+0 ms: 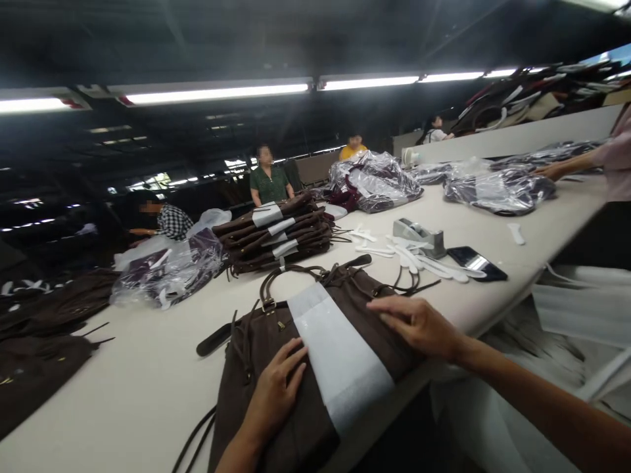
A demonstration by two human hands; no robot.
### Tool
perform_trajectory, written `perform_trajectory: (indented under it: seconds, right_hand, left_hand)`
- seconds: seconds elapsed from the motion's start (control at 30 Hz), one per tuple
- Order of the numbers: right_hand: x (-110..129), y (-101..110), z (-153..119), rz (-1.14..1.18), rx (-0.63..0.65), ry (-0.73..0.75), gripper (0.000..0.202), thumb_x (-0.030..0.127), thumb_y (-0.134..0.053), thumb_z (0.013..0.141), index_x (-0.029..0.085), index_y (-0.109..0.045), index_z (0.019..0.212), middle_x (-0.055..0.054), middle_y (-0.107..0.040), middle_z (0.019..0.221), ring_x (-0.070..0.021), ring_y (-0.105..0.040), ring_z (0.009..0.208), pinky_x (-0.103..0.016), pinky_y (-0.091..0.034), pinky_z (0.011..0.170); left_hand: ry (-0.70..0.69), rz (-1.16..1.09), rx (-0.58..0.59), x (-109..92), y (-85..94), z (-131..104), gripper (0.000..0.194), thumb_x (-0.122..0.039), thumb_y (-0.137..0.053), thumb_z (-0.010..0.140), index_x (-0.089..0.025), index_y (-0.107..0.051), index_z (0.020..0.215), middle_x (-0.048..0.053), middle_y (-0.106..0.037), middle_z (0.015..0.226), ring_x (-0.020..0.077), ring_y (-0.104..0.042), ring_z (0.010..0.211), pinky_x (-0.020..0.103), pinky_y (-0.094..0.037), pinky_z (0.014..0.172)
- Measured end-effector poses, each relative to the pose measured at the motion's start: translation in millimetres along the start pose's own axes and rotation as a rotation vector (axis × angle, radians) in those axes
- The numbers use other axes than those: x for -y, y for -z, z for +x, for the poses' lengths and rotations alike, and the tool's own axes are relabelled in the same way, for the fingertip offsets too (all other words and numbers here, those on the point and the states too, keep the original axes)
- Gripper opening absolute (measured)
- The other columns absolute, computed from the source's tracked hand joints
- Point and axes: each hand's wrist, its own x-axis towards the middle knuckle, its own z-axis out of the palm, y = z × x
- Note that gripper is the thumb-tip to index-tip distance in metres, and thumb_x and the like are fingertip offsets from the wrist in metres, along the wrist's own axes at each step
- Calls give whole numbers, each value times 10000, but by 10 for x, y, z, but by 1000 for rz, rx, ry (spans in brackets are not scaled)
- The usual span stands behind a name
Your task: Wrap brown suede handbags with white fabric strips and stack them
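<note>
A dark brown bag (pixel 266 394) lies flat at the table's near edge, its handles pointing away from me. A white sheet (pixel 340 355) is wrapped across its middle. My left hand (pixel 279 387) rests on the bag at the left edge of the sheet, fingers apart. On the bag's right part lies my right hand (pixel 417 322), its fingers stretched out and holding nothing. Thin dark straps hang beside the bag at the lower left.
Behind the bag stand stacked brown bags (pixel 280 233). A tape dispenser (pixel 419 236), white strips (pixel 409 256) and a phone (pixel 476 263) lie to the right. Plastic-wrapped bags (pixel 170 269) are on the left, others farther back. Several people are around the table (pixel 138 394).
</note>
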Motion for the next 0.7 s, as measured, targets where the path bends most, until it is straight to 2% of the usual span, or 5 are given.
perform_trajectory:
  seconds: [0.1,0.2,0.4,0.5,0.7]
  right_hand:
    - [-287,371,146,-295,-217,-196,287,274,-545,896,195,-717,1112,-70,-694,1155,-236,-629,1075,-345,-456,986]
    - [-482,447,352,-485,-100,-255,256,328,-547,913,187,-744,998,-91,-713,1062,-241,-650,973,-342,-476,899]
    - [-455,-114,786,-502,111,-429,394,513,-747,745,124,-693,711,-223,-696,898,-355,-648,972,-436,-489,845]
    - [-466,-352,949,-439,111,-483,253,311,-841,650,130,-667,680,-227,-698,893,-394,-631,1021,-505,-477,867]
    - [-604,-224,971,-218,2,-528,167,200,-720,755,129,-631,633,-195,-695,856,-363,-629,1041,-458,-478,915]
  left_hand:
    - [147,194,-253,75,164,-81,424,-440,-408,894,-198,-650,1144,102,-559,1294,260,-535,1211,418,-406,1107]
    - [421,463,-457,127,371,-125,570,-509,-326,874,-98,-629,1127,199,-540,1179,348,-509,1176,476,-420,1052]
    - [976,481,-89,129,613,-116,641,-543,-336,875,-55,-546,1233,217,-614,1080,384,-589,1047,480,-475,905]
    - [1000,442,9,138,647,-142,577,-539,-389,860,-115,-582,1201,181,-630,1070,366,-614,1013,452,-487,866]
    - [865,532,-176,173,585,-245,612,-557,-348,880,-120,-587,1236,199,-575,1081,364,-557,1095,439,-473,898]
